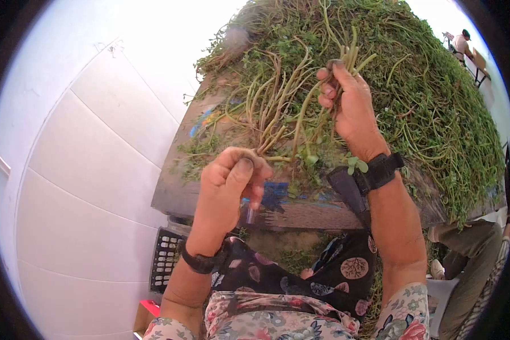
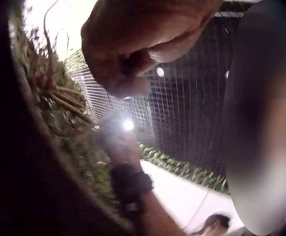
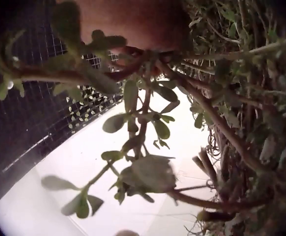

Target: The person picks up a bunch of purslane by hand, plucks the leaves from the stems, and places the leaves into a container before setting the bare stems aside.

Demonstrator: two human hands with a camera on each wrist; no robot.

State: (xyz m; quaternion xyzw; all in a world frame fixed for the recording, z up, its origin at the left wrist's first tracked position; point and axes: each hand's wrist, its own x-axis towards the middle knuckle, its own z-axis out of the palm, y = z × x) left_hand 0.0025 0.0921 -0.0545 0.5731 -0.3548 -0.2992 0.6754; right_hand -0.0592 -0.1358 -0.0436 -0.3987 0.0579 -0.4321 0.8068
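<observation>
My right hand (image 1: 354, 105) grips a bunch of thick green stems (image 1: 351, 55), their ends pointing up past the thumb. In the right wrist view, leafy stems (image 3: 143, 113) hang below the right hand (image 3: 138, 24). Lower and to the left, my left hand (image 1: 232, 175) has its fingers curled, with the thumb against them. Stem ends (image 1: 272, 141) of another bunch lie at its knuckles; whether the fingers pinch any is hidden. The left wrist view shows the curled left hand (image 2: 133, 44) near, with stems (image 2: 69, 103) to its left.
A large heap of green plants (image 1: 436, 124) covers much of the table (image 1: 175, 181). A black crate (image 1: 165, 255) stands below the table's left edge, near a red box (image 1: 148, 309). Another person (image 1: 462, 45) sits at the far right; someone's trouser leg (image 1: 473, 272) is at lower right.
</observation>
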